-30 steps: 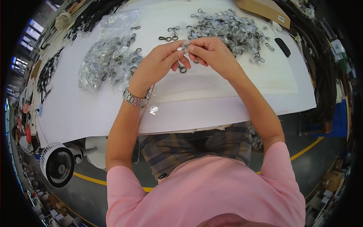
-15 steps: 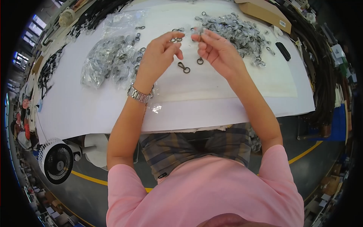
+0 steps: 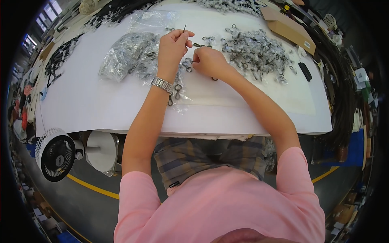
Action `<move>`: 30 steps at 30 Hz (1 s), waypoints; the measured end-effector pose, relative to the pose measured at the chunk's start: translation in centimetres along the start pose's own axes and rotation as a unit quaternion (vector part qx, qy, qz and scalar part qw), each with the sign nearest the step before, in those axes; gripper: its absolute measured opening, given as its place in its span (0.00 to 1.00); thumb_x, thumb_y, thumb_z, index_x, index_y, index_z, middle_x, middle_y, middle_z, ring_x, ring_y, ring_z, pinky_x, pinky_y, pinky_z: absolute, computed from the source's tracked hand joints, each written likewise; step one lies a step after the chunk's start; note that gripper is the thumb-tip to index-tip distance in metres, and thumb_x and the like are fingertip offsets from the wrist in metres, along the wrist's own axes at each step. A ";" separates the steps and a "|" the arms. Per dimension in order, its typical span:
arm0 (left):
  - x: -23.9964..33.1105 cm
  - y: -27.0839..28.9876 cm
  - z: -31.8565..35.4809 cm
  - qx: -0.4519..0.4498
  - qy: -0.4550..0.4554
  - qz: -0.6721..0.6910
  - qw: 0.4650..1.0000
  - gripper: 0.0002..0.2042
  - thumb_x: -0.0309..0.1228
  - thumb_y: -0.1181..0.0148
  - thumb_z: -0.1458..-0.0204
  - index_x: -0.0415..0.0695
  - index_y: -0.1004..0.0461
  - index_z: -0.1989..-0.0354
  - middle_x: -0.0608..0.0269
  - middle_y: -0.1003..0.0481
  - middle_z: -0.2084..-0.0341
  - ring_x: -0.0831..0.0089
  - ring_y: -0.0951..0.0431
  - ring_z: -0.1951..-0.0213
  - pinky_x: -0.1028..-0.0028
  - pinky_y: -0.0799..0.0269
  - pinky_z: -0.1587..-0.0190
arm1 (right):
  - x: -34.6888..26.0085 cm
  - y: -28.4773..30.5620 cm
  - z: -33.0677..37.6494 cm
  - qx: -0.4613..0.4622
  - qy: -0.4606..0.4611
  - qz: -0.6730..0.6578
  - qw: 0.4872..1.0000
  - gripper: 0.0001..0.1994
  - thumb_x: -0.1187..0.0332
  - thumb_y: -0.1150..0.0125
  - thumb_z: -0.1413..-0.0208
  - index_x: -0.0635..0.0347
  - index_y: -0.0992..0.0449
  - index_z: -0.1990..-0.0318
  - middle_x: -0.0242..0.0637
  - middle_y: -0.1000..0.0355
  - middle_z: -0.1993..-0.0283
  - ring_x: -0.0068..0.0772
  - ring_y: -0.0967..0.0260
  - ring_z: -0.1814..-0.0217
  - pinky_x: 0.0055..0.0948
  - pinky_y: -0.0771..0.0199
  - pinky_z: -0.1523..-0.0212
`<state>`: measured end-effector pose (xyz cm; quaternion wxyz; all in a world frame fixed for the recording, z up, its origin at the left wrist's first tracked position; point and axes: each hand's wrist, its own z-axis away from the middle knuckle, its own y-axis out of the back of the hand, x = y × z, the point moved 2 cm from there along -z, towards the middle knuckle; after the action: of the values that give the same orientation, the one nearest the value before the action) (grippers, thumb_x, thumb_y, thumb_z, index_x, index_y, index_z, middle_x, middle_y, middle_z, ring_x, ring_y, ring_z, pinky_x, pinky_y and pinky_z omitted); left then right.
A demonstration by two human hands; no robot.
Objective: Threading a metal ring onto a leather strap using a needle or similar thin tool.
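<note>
My left hand (image 3: 172,48), with a metal-band watch on its wrist, pinches a thin dark pointed piece (image 3: 184,28) that stands up from the fingertips; its kind is too small to tell. Close by on the right, my right hand (image 3: 212,62) is lowered to the table, fingers curled together and their tips hidden. A dark metal snap hook in clear film (image 3: 187,65) lies right at those fingertips. Beyond the knuckles lies another snap hook (image 3: 198,45). Two more snap hooks (image 3: 177,91) rest below my left wrist, by loose clear film.
A heap of film-wrapped hooks (image 3: 259,52) covers the table's right part, with a cardboard box (image 3: 289,30) behind it and a black oblong item (image 3: 304,71) beside it. Clear plastic bags (image 3: 127,56) lie left. A fan (image 3: 58,156) stands off the table's near left edge.
My right hand has come down to the table and moved left. The left hand now holds up a thin dark piece. The whole view has shifted a little.
</note>
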<state>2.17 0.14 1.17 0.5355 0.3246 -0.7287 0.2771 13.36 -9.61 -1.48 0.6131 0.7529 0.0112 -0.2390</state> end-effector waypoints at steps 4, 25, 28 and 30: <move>-0.2 0.5 -0.3 0.008 0.002 0.009 1.000 0.10 0.30 0.44 0.36 0.38 0.18 0.59 0.71 0.25 0.79 0.89 0.38 0.82 0.85 0.44 0.80 | -0.5 1.9 0.2 -0.057 -0.012 0.064 0.996 0.09 0.66 0.31 0.52 0.60 0.21 0.67 0.41 0.21 0.65 0.40 0.21 0.60 0.37 0.23 0.57; 0.3 -1.9 1.1 -0.187 -0.020 -0.220 0.957 0.13 0.36 0.38 0.38 0.42 0.22 0.73 0.75 0.29 0.84 0.89 0.38 0.81 0.82 0.46 0.78 | 6.0 4.0 4.4 -0.189 -0.085 -0.573 0.793 0.07 0.67 0.30 0.42 0.58 0.21 0.66 0.22 0.28 0.73 0.13 0.35 0.74 0.18 0.29 0.64; 0.5 -2.5 1.5 -0.188 0.034 -0.158 0.969 0.13 0.35 0.41 0.36 0.42 0.24 0.72 0.76 0.32 0.85 0.89 0.38 0.81 0.83 0.47 0.78 | 6.8 3.9 4.7 -0.169 -0.084 -0.595 0.781 0.07 0.65 0.29 0.42 0.56 0.21 0.66 0.21 0.29 0.72 0.13 0.36 0.75 0.20 0.29 0.64; 0.5 -2.8 1.7 -0.197 0.054 -0.074 0.976 0.12 0.33 0.43 0.33 0.41 0.24 0.69 0.76 0.31 0.83 0.88 0.39 0.81 0.83 0.48 0.79 | 7.0 3.7 5.0 -0.159 -0.084 -0.602 0.778 0.07 0.64 0.31 0.40 0.57 0.21 0.64 0.24 0.25 0.69 0.15 0.30 0.71 0.21 0.24 0.62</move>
<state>3.26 -2.99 1.35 0.6466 0.2505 -0.7129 0.1046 18.97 -17.08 -1.31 0.4540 0.4614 0.4480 -0.6167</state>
